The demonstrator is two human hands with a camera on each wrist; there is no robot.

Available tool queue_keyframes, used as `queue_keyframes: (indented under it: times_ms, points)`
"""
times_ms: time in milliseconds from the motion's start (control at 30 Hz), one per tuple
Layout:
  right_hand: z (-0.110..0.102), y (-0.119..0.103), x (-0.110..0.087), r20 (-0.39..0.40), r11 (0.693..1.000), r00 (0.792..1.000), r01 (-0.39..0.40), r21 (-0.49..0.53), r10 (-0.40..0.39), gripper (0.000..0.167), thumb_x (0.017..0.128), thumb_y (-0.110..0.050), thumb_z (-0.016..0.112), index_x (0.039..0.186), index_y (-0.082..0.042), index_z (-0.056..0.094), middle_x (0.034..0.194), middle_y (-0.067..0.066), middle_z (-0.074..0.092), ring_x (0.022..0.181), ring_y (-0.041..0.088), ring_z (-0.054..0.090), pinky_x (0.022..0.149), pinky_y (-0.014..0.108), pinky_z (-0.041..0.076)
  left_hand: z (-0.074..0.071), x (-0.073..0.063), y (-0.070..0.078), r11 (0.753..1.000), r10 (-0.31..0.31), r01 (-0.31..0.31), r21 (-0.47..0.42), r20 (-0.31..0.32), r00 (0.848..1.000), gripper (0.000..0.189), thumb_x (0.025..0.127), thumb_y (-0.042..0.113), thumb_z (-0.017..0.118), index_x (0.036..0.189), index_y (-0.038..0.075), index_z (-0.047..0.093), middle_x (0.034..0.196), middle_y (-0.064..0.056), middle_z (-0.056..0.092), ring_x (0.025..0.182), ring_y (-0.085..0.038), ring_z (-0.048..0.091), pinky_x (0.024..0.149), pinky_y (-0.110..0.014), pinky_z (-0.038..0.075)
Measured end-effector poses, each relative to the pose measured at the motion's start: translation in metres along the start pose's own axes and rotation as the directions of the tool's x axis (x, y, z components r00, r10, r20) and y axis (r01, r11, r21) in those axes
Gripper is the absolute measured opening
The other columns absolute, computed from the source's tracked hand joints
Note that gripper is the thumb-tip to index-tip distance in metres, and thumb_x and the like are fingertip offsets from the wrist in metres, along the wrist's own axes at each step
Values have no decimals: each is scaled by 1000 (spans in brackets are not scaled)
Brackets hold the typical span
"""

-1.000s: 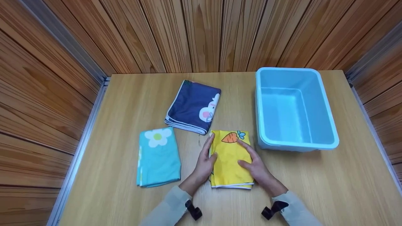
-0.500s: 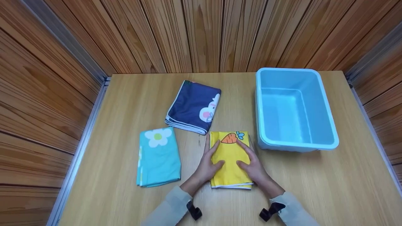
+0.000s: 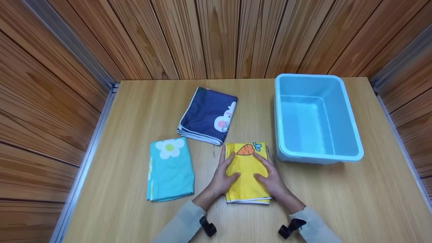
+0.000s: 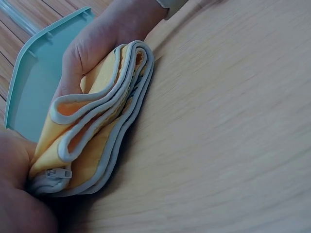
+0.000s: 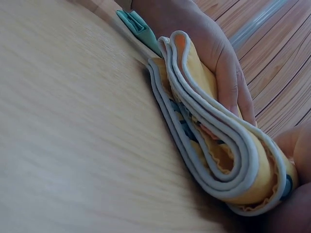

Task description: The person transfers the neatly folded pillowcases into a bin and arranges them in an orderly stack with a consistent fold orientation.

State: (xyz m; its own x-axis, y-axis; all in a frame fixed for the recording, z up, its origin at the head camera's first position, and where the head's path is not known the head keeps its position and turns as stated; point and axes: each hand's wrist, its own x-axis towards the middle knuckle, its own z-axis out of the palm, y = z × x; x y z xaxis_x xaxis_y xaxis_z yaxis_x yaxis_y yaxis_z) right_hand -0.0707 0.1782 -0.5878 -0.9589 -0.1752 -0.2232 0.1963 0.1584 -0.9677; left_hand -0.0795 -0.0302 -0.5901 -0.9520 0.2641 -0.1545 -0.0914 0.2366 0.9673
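Observation:
Both hands hold a folded yellow zippered cover (image 3: 246,175) with a carrot print and pale piped edges, low in the middle of the head view. My left hand (image 3: 221,177) grips its left side, thumb and forefinger on top, other fingers down along the edge. On the right side my right hand (image 3: 275,179) grips it the same way. In the left wrist view the stacked folds show from the end, with a small zipper pull (image 4: 58,173) at one corner. The right wrist view shows the layers of the yellow cover (image 5: 252,160) looping between both hands.
A folded turquoise cloth (image 3: 172,179) with a white flower lies to the left. Behind it is a folded navy cloth (image 3: 206,111) with a white animal print. A light-blue plastic basin (image 3: 283,135) stands at right. Wood-panelled walls (image 3: 219,37) enclose the wooden table (image 3: 118,152).
My left forefinger and thumb have moved from the left edge onto the top of the yellow cover. The cover has shifted very slightly toward me. The other cloths and the basin stay put.

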Motion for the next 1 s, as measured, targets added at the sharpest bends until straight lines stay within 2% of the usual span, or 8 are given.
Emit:
queue_keyframes:
  times_ms: [100,167,233,400,567,1000]
  points:
    - [1,0,-1,-3,1000,1000,-25,-15,25,69,96,6,60,157,-19,41,167,2,22,145,27,30,111,38,33,0,-1,0,1000,-8,8,-9,-3,1000,71,96,-4,62,159,7,31,170,1,-15,156,-27,-6,124,-44,15]
    - [1,0,-2,-4,999,999,-35,-27,35,69,96,5,60,157,-21,41,168,1,20,145,27,32,108,36,36,0,-2,0,1000,-10,10,-14,-6,1000,71,96,-4,62,159,7,31,171,1,-15,156,-27,-5,124,-44,17]
    - [2,0,-2,-3,999,1000,-19,-26,19,70,95,7,60,157,-19,41,168,4,19,147,28,29,108,35,35,0,-2,0,1000,-7,7,-21,-9,1000,71,95,-5,63,158,6,31,171,-1,-14,156,-28,-4,123,-44,18]
    - [0,0,-1,0,1000,1000,30,-4,-30,71,93,10,60,157,-14,41,170,6,10,153,27,11,115,44,23,0,0,3,999,-14,14,-37,-7,1000,71,96,-5,63,158,5,31,171,-1,-13,156,-28,-2,122,-43,21]
    - [-1,-2,-2,3,999,1000,30,-18,-30,69,94,8,60,157,-15,41,171,4,4,155,27,4,118,47,19,0,-1,5,999,-37,37,-31,-3,999,72,96,-4,62,159,7,30,171,3,-13,156,-25,-1,123,-42,20]
    - [1,-13,-5,-8,999,999,45,1,-45,70,94,8,60,157,-16,42,170,5,13,153,28,14,114,43,24,-5,-2,17,997,-57,57,-47,2,998,71,97,-3,61,160,8,30,171,3,-13,156,-24,-2,123,-42,20]
